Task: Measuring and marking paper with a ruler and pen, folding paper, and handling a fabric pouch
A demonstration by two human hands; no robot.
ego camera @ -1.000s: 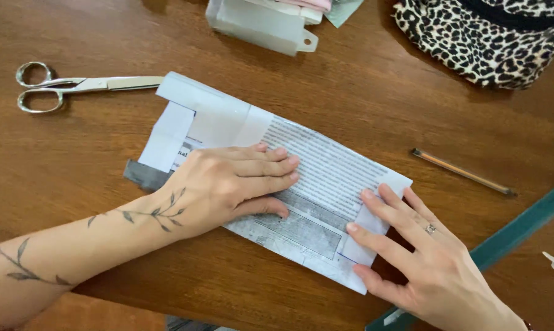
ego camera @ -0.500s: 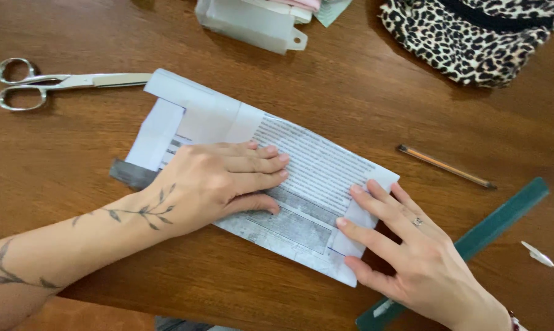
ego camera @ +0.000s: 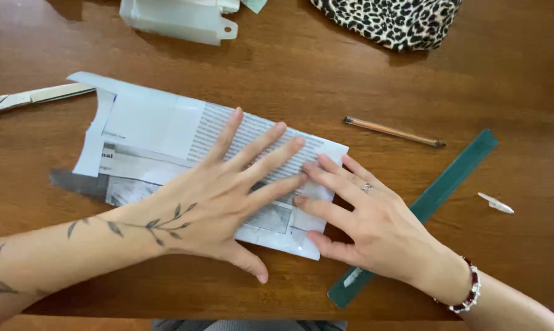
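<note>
Folded sheet of printed newspaper [ego camera: 166,141], white and grey, lying flat in the middle of the brown wooden worktop [ego camera: 289,79], its long side slanting from upper left to lower right. Left hand [ego camera: 222,202] pressed flat on the right half of the paper, fingers spread wide and stretched out, palm down; no grip closed on anything, only pressing. Right hand [ego camera: 363,227] also flat and open, fingers stretched, laid over the right end of the paper, fingertips touching those of the left hand. Wrist of the right hand partly over a long dark green plastic ruler [ego camera: 455,178], lying diagonally just beside the paper's right end. Thin pencil [ego camera: 393,132] above the ruler, near the paper but apart from it. Small white pointed cap [ego camera: 496,203] to the right of the ruler. Metal scissors [ego camera: 31,97] at the left edge, blade tips touching the paper's upper left corner. Translucent white plastic box [ego camera: 179,21] at the top, and a leopard-pattern fabric pouch [ego camera: 393,21] at the top right, both well apart from the hands.
</note>
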